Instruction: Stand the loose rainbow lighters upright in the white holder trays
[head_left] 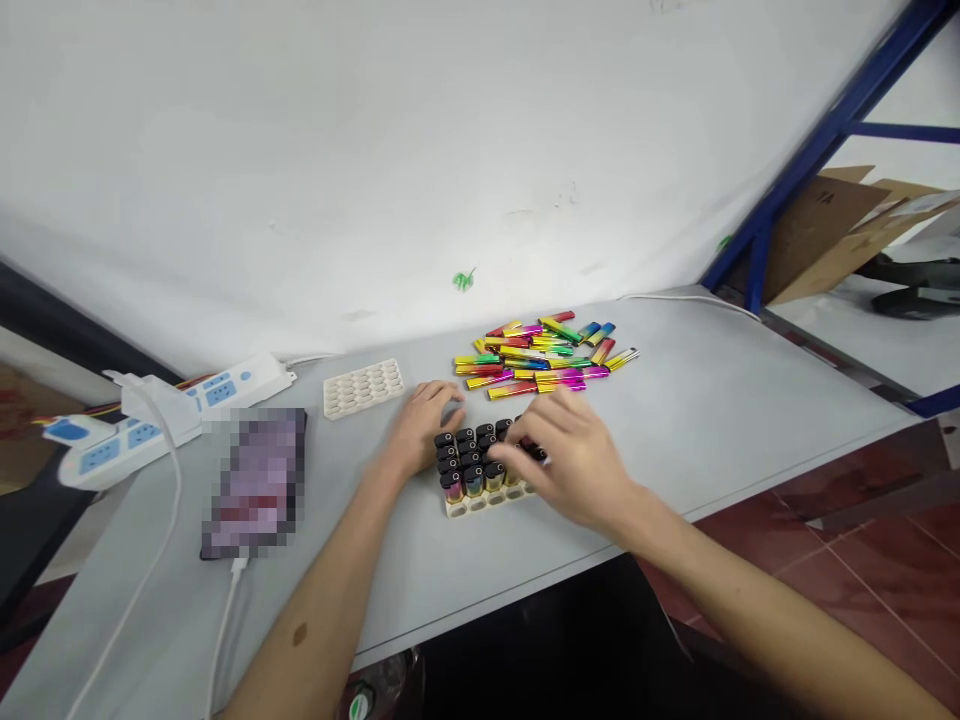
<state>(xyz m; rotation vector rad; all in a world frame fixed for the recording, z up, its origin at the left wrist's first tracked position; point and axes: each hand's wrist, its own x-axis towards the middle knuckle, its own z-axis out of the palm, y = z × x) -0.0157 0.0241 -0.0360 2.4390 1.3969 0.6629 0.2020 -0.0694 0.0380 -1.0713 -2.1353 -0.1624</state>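
A white tray [478, 505] with oval slots holds rows of upright lighters [473, 480] with black tops; slots along its near edge show bare. My right hand [566, 450] is over the right part of the tray, fingers bent down among the black tops; its fingertips are partly hidden, and I cannot make out what they hold. My left hand [427, 425] rests at the tray's back left corner, thumb and fingers apart, with nothing seen between them. Behind the tray lies a loose pile of shiny multicoloured lighters [525, 355].
A second white slotted tray [364, 388] lies at the back left. Further left are a phone [255, 485] with a white cable and a white power strip [217, 395]. A blue metal frame [817, 140] and cardboard [825, 225] stand at the right.
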